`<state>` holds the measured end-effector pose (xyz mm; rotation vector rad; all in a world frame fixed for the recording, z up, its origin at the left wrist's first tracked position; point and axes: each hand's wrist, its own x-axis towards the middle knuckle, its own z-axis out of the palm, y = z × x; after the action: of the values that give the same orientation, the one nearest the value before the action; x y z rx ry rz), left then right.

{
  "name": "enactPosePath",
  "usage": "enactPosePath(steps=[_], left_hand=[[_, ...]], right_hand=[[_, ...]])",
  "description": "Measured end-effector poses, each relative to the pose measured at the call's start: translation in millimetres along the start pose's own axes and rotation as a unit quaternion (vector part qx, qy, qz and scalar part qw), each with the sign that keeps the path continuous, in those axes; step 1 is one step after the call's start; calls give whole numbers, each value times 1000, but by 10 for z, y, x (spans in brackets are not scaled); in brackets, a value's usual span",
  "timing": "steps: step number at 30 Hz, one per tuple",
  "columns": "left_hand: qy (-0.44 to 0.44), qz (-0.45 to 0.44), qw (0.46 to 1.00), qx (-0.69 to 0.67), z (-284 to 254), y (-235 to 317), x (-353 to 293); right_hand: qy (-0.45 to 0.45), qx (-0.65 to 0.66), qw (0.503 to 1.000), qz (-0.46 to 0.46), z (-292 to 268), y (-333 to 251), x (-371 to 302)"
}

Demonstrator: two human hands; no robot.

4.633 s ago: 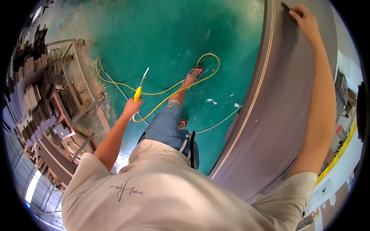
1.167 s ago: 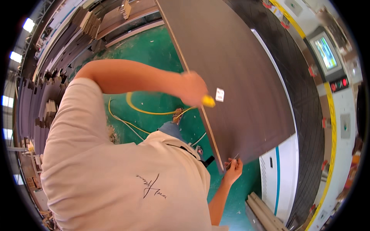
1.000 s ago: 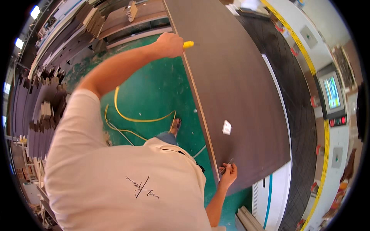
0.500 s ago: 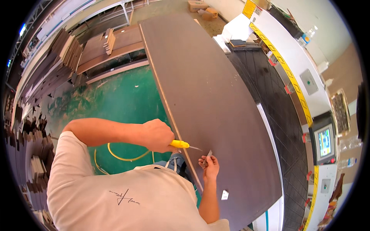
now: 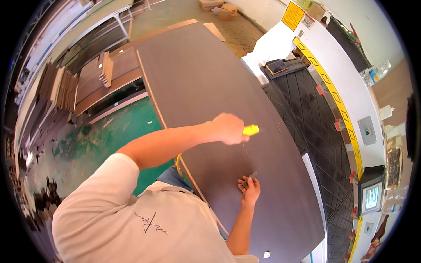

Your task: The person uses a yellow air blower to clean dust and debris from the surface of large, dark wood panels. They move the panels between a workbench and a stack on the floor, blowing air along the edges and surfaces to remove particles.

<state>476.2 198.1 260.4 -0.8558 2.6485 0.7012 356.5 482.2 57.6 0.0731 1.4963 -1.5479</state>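
My left hand (image 5: 228,128) is closed on a yellow air blow gun (image 5: 251,130), held above the large brown panel (image 5: 193,79). Only the gun's yellow end shows past my fist; its thin nozzle is hard to make out. Nearer to me, over the same panel, my right hand (image 5: 250,190) pinches a small thin grey flat piece (image 5: 253,174), whose exact kind I cannot tell. A yellow hose (image 5: 178,162) shows by the panel's left edge, below my left forearm.
A white label (image 5: 266,254) lies on the near part of the panel. To the right stand a black slatted machine bed (image 5: 315,118) and a white machine with a screen (image 5: 372,197). Stacked boards (image 5: 61,87) are at the left, beside a green floor (image 5: 127,127).
My left hand has swung right and farther away, carrying the blow gun over the panel. The right hand still pinches the grey piece. The whole view has shifted somewhat.
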Motion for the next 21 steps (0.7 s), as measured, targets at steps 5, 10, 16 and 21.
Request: enactPosePath(steps=[5,10,16,21], left_hand=[[-235,180,955,-25,-283,-1116,-427],[-254,37,966,24,-944,-2849,-671],[101,-422,901,-14,-1922,-6868,-948],[226,-399,860,-226,-2350,-7377,-689]], right_hand=[[194,143,970,-29,488,57,216],[226,117,966,-41,1522,161,335],[146,34,989,-22,2106,188,310],[220,-13,974,-58,1648,-92,261]])
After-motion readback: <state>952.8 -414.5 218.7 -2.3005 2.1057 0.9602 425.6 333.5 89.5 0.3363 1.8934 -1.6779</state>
